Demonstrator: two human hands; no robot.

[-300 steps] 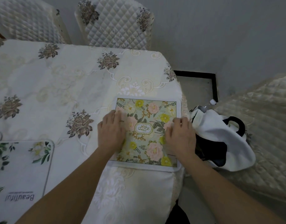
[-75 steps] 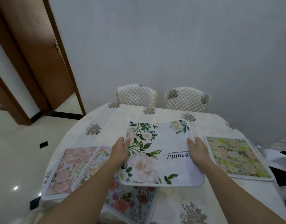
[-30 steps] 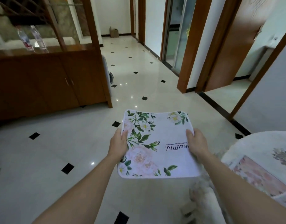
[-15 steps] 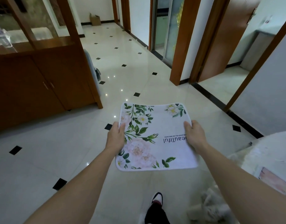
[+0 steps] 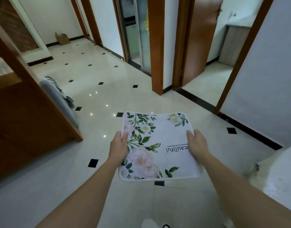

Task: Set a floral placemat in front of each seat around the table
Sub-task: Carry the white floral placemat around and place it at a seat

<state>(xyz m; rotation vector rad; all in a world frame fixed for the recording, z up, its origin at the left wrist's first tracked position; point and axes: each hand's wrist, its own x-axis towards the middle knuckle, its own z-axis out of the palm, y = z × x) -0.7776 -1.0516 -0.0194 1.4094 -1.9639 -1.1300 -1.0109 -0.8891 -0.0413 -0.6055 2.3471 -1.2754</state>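
Note:
I hold a white floral placemat (image 5: 159,145) flat in the air over the tiled floor. It bears green leaves, pale pink roses and the word "Beautiful", upside down to me. My left hand (image 5: 118,146) grips its left edge, thumb on top. My right hand (image 5: 196,144) grips its right edge the same way. Only a blurred white edge of the table (image 5: 279,171) shows at the far right; the other placemats are out of view.
A wooden cabinet (image 5: 21,122) stands at the left with a grey padded thing (image 5: 59,99) leaning on its end. Wooden door frames (image 5: 156,46) and an open doorway lie ahead. A grey wall (image 5: 264,79) rises at the right. Glossy cream tiles with black diamonds cover the floor.
The view has turned a little further right and forward along the floor. The table has slid almost out of sight at the right. Both hands keep the same hold on the placemat.

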